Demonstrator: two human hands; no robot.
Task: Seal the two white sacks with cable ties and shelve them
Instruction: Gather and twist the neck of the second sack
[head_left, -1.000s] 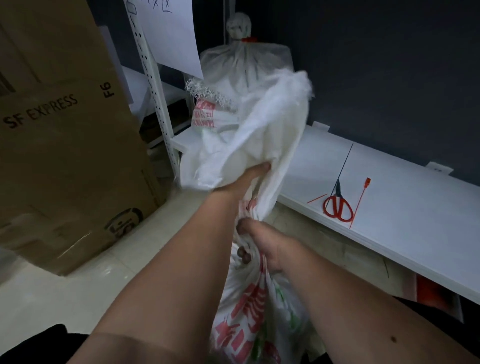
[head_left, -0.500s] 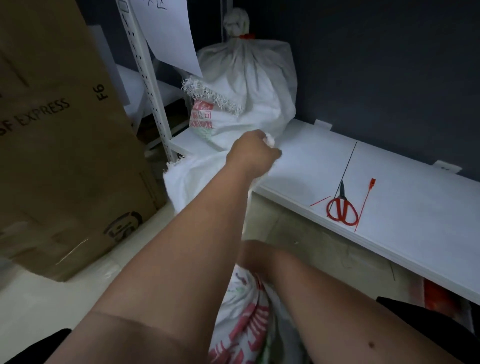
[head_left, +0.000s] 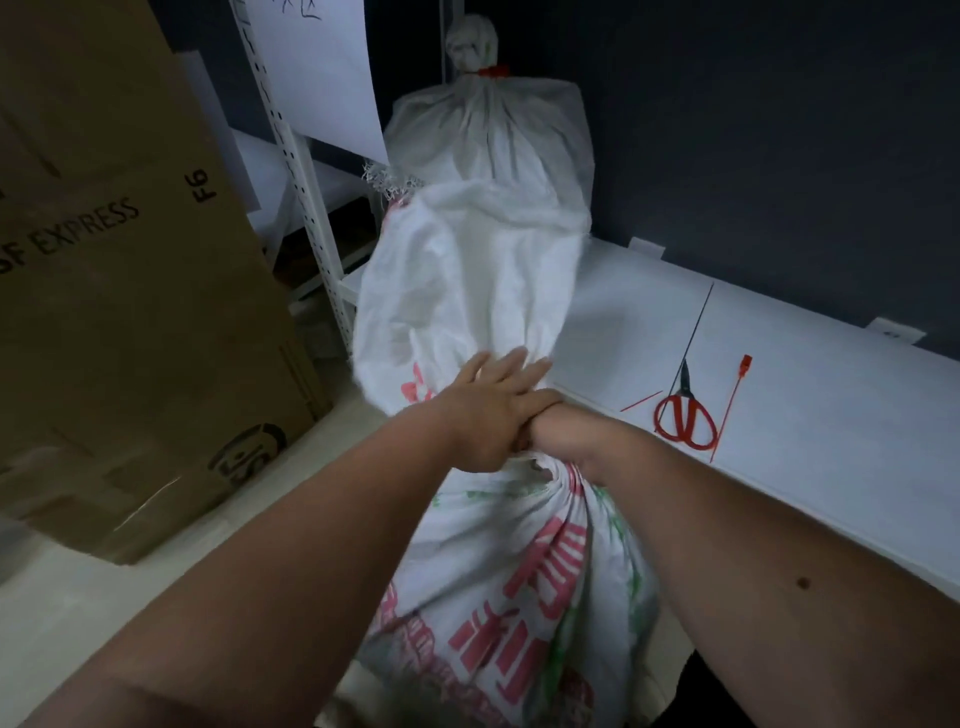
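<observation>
Already one sack (head_left: 493, 135) stands tied on the shelf (head_left: 810, 395) — the second sack (head_left: 524, 587) is on the floor, neck clenched by the right hand (head_left: 558, 434), left hand (head_left: 488, 410) flat-fingered on the loose top. A cable tie (head_left: 730, 408) waits beside the scissors (head_left: 685, 415) — tying and shelving remain.

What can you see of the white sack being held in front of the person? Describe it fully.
The sack in front looks like woven white plastic cloth printed with red characters and some green. It stands upright, full below, its neck bunched tight. The right hand grips that neck; the left hand lies across it with fingers straight. Above the grip, the loose top fans out, blurred. No cable tie shows on it.
</observation>
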